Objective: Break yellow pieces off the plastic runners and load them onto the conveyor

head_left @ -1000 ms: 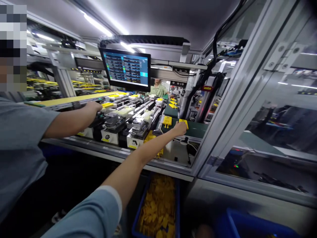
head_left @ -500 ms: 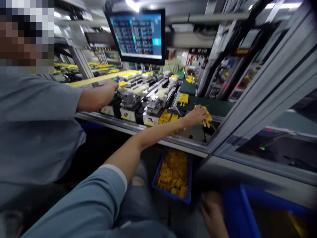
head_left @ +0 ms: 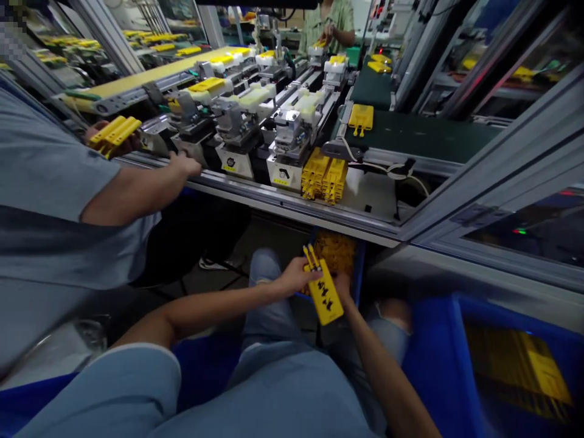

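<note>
The plate (head_left: 327,301) is showing a flat, bright yellow rectangular face with dark shapes running down its middle. Two slim prongs are jutting from its upper end. It is slanting, prongs toward upper left, broad end toward lower right, the left fingers (head_left: 312,277) gripping it near the prongs.

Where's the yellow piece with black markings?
In the head view, below and right of centre, the yellow piece is in the left hand, the right hand beside it.
</note>
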Demonstrator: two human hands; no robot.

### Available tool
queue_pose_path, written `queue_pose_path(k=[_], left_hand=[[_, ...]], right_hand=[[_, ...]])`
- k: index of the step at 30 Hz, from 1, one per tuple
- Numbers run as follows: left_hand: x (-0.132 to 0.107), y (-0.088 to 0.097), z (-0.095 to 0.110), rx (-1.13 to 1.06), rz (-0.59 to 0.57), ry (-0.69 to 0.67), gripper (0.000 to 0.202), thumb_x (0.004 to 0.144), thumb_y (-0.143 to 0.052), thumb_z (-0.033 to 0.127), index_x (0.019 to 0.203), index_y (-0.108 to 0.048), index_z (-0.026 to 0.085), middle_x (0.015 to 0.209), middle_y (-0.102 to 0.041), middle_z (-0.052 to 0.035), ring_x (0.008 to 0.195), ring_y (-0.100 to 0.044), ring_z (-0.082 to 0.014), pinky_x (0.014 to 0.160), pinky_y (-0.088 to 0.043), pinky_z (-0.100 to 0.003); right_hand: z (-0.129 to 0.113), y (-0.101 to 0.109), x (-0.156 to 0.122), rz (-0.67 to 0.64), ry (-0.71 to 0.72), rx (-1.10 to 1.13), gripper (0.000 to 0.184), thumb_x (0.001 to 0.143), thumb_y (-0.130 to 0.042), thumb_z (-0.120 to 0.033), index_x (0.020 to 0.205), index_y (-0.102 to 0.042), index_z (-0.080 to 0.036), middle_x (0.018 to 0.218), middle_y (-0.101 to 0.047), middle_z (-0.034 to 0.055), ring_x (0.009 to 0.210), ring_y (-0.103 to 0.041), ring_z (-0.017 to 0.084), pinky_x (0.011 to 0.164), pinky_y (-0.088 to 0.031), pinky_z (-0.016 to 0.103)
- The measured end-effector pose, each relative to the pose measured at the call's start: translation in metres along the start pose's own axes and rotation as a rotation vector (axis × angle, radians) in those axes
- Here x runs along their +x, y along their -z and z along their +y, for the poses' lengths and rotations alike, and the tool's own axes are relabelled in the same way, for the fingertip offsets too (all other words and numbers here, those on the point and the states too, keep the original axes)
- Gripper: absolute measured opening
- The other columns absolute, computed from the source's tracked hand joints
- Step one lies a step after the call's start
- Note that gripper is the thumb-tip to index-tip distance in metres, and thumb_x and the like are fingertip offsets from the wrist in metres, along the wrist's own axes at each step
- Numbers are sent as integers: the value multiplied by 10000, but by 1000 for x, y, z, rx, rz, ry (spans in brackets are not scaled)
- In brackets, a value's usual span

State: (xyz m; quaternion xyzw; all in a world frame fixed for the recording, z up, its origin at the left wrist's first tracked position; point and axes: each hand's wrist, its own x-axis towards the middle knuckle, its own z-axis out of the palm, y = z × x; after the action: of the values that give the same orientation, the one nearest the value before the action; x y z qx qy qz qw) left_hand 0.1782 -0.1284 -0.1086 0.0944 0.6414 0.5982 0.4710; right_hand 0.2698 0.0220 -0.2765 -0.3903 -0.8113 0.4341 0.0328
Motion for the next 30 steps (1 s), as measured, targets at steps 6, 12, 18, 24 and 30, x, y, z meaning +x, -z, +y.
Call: queue_pose_path(k=[6,12,18,24,30], left_hand=[[-32,18,-68,17,-135,196,395,518,-853,353,767,-665,110,694,-704,-36,676,-662,-192,638,-505,-276],[-16,1,-88,-164,-25,139,569,511,-839,492,881,-618,121,713,-684,-17,622,-634,-152,626,-490,-271],[-12,-20,-100,-106,-107,136,538,586,-780,550,871,-626,120,728,-675,-21,640,-613,-146,605,-451,-244],[-6,-46,-87,-58,-206,80,482,673,-709,563,853,-650,120,733,-654,-16,670,-579,-136,646,-424,-235],[-8,-60,-80,-61,-283,94,501,722,-642,612,818,-651,120,720,-620,-11,665,-529,-125,642,-401,-227]], right_hand=[[-24,-33,28,22,-47,25,363,764,-690,-284,1036,-693,-43,1070,-692,193,1054,-618,299,908,-438,337],[-13,-4,13,96,-152,253,489,725,-660,-351,1116,-645,-58,861,-722,148,811,-669,265,697,-499,307],[-3,62,-41,58,-235,627,612,684,-639,-637,1000,-653,-113,745,-705,94,600,-665,206,560,-532,295],[-12,115,-103,-20,-195,943,407,649,-805,-423,955,-704,-175,749,-710,44,653,-652,166,625,-535,275],[-15,134,-134,140,-133,625,262,687,-764,-408,780,-737,-165,688,-671,24,542,-522,109,516,-437,227]])
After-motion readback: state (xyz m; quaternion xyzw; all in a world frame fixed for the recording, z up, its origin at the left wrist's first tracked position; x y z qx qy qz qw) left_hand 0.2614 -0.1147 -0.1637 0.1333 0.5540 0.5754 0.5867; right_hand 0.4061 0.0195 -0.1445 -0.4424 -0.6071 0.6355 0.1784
